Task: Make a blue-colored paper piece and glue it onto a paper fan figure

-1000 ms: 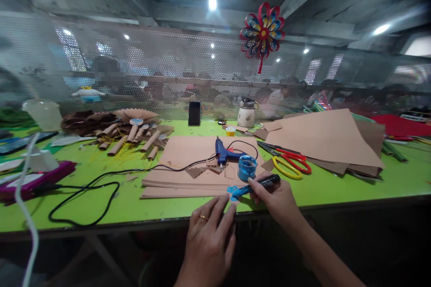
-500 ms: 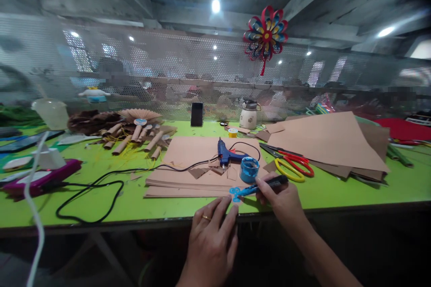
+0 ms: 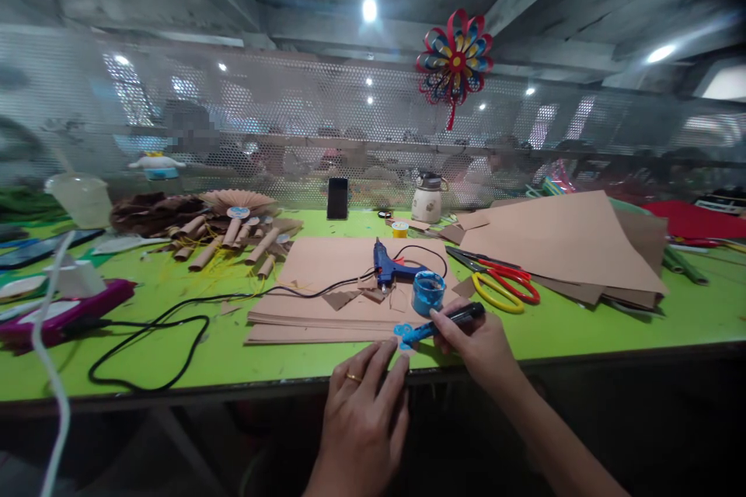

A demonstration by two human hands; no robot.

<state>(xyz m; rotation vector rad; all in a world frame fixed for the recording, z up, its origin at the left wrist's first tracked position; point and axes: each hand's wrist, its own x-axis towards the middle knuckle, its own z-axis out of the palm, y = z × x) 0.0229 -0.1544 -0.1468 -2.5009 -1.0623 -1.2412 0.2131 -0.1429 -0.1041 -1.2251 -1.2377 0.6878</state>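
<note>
My right hand (image 3: 475,342) is closed round a black-handled brush (image 3: 446,322) whose blue-coated tip rests on a small blue-painted paper piece (image 3: 402,332) at the near edge of the green table (image 3: 233,349). My left hand (image 3: 364,404), a ring on one finger, lies with fingers stretched out; its fingertips press next to that paper piece. An open pot of blue paint (image 3: 427,292) stands just behind the brush. A stack of brown card sheets (image 3: 326,279) lies beneath the work.
A blue glue gun (image 3: 390,268) with a black cord (image 3: 157,326) lies on the card. Red-and-yellow scissors (image 3: 501,283) and large brown sheets (image 3: 565,245) are to the right. Rolled paper tubes (image 3: 233,237) are at the left, a perforated screen (image 3: 291,124) stands behind.
Both hands stay at the blue paper piece; only the camera view has shifted slightly. The brush tip remains on the piece.
</note>
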